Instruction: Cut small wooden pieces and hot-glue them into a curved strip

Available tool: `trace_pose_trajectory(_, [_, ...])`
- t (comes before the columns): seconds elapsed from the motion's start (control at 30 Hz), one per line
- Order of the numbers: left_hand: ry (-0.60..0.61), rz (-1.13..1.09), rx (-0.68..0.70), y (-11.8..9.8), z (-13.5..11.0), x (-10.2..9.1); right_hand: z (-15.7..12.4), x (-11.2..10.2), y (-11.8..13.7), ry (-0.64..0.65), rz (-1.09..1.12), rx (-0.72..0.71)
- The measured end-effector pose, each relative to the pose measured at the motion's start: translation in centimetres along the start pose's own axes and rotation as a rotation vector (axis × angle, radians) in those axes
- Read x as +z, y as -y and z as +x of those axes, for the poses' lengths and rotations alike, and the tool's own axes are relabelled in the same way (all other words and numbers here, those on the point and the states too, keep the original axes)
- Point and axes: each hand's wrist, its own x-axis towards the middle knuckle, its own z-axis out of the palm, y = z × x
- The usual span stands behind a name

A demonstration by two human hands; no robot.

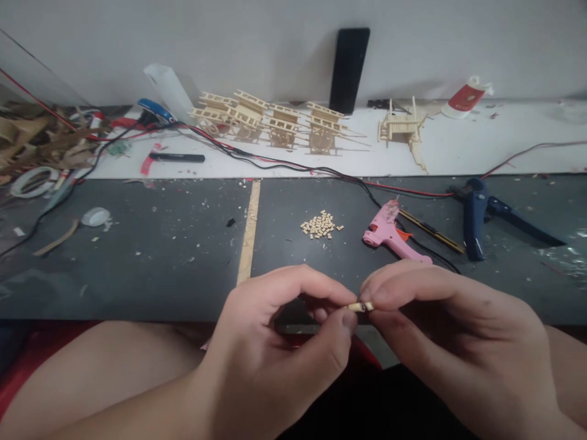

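Between thumb and fingers, my left hand (293, 342) pinches a small pale wooden piece (354, 307) just in front of the table's near edge. A second small wooden piece (369, 306) sits in the pinch of my right hand (449, 330). The two pieces meet end to end or nearly so, with a dark spot between them; whether they are joined I cannot tell. Beyond my hands lies a pile of tiny wooden bits (321, 226) on the dark tabletop (183, 269). A pink glue gun (389, 232) rests on its side close to my right hand.
Several miniature wooden carts (323, 128) stand on the white ledge, with another wooden model (403, 129) farther right. Behind the glue gun are a gold-and-black stick (433, 232) and a dark blue cutter (476, 214). Cables (293, 164) cross the table. A black phone (350, 70) leans on the wall.
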Motion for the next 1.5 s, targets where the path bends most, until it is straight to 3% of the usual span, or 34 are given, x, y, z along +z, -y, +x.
trace_pose_trajectory(1.5, [-0.050, 0.055, 0.071, -0.28, -0.02, 0.22, -0.21, -0.05, 0.40, -0.017, -0.029, -0.005])
